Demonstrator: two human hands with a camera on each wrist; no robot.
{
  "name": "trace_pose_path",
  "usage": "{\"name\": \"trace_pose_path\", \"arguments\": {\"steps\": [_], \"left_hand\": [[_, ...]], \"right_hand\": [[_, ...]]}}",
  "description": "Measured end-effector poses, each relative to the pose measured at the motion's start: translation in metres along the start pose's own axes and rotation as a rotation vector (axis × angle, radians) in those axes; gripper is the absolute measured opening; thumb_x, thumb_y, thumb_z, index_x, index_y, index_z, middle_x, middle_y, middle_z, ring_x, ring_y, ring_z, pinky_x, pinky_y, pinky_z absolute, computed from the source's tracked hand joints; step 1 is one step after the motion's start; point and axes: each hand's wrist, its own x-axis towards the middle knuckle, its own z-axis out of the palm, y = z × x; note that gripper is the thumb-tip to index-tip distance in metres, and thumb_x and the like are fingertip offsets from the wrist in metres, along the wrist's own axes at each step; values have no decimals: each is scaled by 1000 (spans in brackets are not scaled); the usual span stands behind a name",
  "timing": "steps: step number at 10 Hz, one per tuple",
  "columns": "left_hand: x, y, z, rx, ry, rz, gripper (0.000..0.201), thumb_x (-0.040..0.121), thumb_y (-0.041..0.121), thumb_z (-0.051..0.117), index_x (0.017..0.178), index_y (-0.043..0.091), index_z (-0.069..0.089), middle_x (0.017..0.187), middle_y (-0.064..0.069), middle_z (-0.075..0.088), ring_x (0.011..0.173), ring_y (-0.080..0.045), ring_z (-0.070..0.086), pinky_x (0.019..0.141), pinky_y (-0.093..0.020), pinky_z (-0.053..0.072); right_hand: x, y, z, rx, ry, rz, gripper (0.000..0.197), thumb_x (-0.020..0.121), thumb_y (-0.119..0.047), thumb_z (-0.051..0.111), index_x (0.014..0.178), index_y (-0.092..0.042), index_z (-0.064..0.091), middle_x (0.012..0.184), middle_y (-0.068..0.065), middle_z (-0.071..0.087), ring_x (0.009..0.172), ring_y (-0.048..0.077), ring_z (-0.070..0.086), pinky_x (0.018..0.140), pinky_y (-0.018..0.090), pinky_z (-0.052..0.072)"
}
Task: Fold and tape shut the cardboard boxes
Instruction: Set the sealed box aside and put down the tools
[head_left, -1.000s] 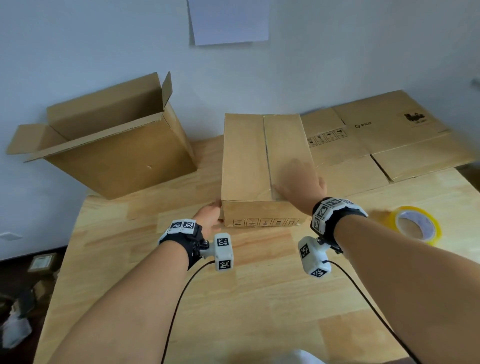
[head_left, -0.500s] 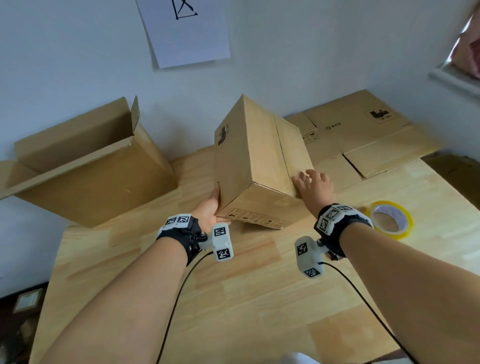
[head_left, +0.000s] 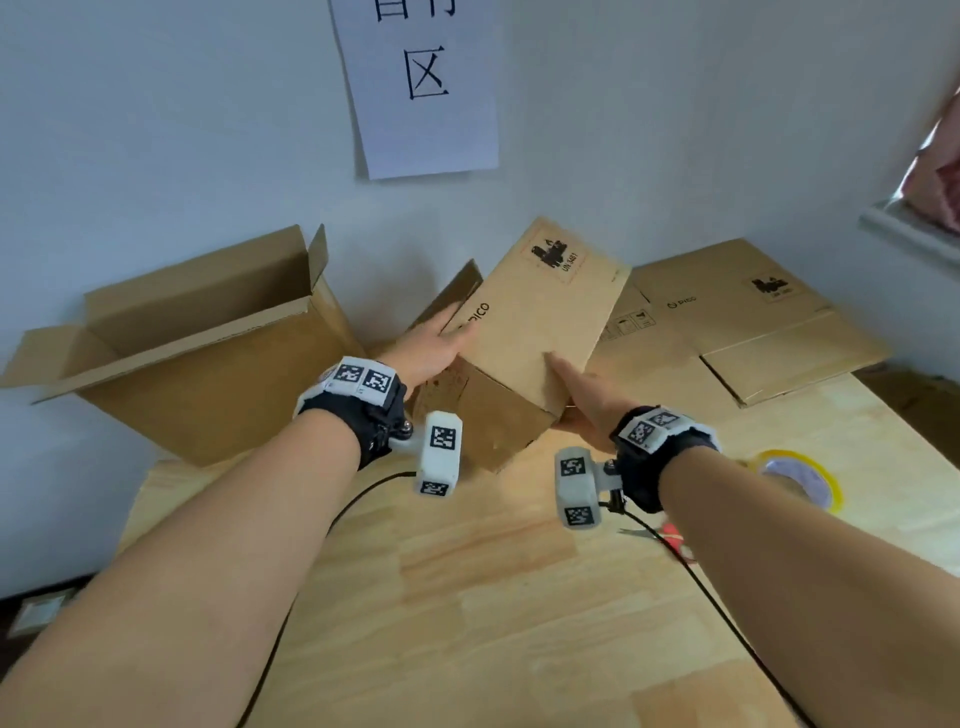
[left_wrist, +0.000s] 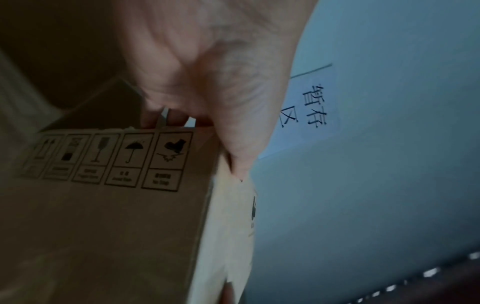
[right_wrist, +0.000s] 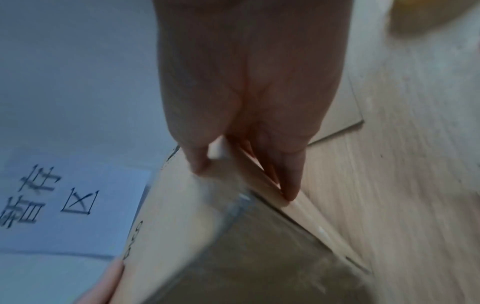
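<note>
The cardboard box (head_left: 524, 332) is tilted in the air over the far middle of the counter (head_left: 467, 597), one corner pointing down toward the wood and its printed long face turned up. The left hand (head_left: 426, 348) grips its edge at about nine o'clock, fingers (left_wrist: 166, 119) wrapped over the rim into the open end. The right hand (head_left: 582, 395) clamps the near corner at about five o'clock, thumb on top and fingers (right_wrist: 288, 181) beneath.

The step in hand looks like turning the box over to reach its unsealed end. To do it well, the person should keep both hands on opposite edges so the flaps do not spring apart, then set it down flat with the open seam facing up.

A second, open box (head_left: 208, 353) stands at ten o'clock; flattened cartons (head_left: 753, 322) lie at two o'clock, and the tape roll (head_left: 795, 478) rests at four o'clock, just beyond the right wrist.

Half a second ago the box was tipped up on its near end; now it is lifted and rolled further, and the left hand has moved from the low side up to the rim.
</note>
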Motion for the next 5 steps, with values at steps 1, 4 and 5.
{"name": "trace_pose_path", "arguments": {"steps": [1, 4, 5], "left_hand": [[-4, 3, -7, 295, 19, 60, 63, 97, 48, 42, 152, 34, 15, 147, 7, 41, 125, -19, 47, 98, -30, 41], [-13, -39, 27, 579, -152, 208, 63, 96, 35, 51, 150, 38, 17, 159, 2, 14, 145, -20, 16, 116, -41, 14], [-10, -62, 39, 688, -244, 157, 57, 98, 25, 49, 147, 39, 25, 160, 5, 8, 146, -22, 10, 117, -40, 11]], "right_hand": [[12, 7, 9, 18, 24, 31, 42, 95, -14, 52, 134, -2, 42, 133, 23, 50, 115, 37, 55, 77, 43, 54], [24, 47, -3, -142, 100, 192, 27, 91, -9, 58, 112, 5, 50, 119, 19, 53, 95, 30, 58, 84, 38, 53], [25, 41, -6, -141, 166, 157, 45, 96, -6, 50, 139, -2, 35, 130, 19, 48, 114, 33, 52, 97, 40, 45]]}}
